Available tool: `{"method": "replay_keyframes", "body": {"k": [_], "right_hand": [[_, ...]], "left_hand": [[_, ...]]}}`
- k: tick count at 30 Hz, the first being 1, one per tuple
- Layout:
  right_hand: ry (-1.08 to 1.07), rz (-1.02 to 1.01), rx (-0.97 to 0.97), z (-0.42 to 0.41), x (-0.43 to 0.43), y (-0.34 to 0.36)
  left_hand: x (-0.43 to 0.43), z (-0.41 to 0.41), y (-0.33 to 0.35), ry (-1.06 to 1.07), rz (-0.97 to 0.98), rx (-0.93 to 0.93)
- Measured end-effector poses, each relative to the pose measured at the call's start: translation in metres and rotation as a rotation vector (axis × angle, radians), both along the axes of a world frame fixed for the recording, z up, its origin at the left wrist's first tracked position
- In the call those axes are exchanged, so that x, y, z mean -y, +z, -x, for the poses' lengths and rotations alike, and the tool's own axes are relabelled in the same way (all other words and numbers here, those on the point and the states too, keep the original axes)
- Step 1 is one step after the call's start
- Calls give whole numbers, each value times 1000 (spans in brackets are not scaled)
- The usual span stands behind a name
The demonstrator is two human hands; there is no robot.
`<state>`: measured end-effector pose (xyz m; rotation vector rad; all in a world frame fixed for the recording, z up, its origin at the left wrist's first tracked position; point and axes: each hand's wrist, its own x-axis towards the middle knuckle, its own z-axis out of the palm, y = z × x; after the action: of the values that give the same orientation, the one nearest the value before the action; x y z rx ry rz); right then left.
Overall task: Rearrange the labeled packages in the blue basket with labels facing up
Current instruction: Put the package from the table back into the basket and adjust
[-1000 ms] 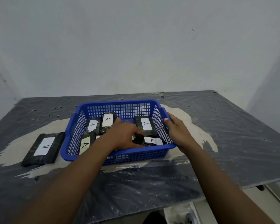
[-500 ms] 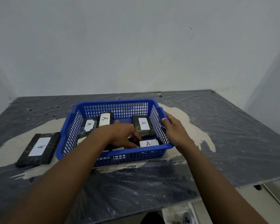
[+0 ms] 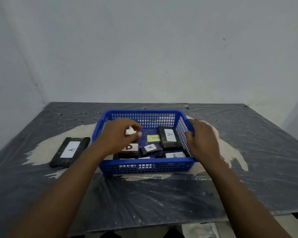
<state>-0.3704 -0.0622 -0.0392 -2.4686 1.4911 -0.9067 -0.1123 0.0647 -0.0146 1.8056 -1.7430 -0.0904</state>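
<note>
Grey surface [image 3: 248,152] carries the basket [image 3: 144,164]; left hand [image 3: 118,134] grasps a package [image 3: 130,131] inside, right hand [image 3: 202,136] grips the right rim.

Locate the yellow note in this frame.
In the head view the yellow note lies on the floor of the blue basket, mid-basket, between the left hand and the large A package by the right wall.

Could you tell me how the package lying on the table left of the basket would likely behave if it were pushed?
The package is a flat slab lying label-up, so it should slide, not roll or tip. Its dark wrapping looks glossy, and the table is plastic-covered, so it may slip easily.
</note>
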Motion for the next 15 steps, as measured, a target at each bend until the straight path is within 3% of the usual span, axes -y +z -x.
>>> {"method": "replay_keyframes", "body": {"k": [2,5,7,9,13,15], "right_hand": [[61,128,5,-11,-19,6],[369,30,36,-48,-67,10],[547,26,-119,-78,-97,3],[643,51,-150,-104,-118,-4],[632,134,-133,-138,-136,-13],[588,162,-119,-144,-140,-18]], "left_hand": [[-21,-25,-3,172,143,-41],[-49,-60,-20,476,242,-91],[-64,-80,-37,707,137,-122],[-77,-93,-54,873,-52,-131],[-98,-104,-80,963,-373,-116],[-103,-106,-86,971,-390,-100]]}}
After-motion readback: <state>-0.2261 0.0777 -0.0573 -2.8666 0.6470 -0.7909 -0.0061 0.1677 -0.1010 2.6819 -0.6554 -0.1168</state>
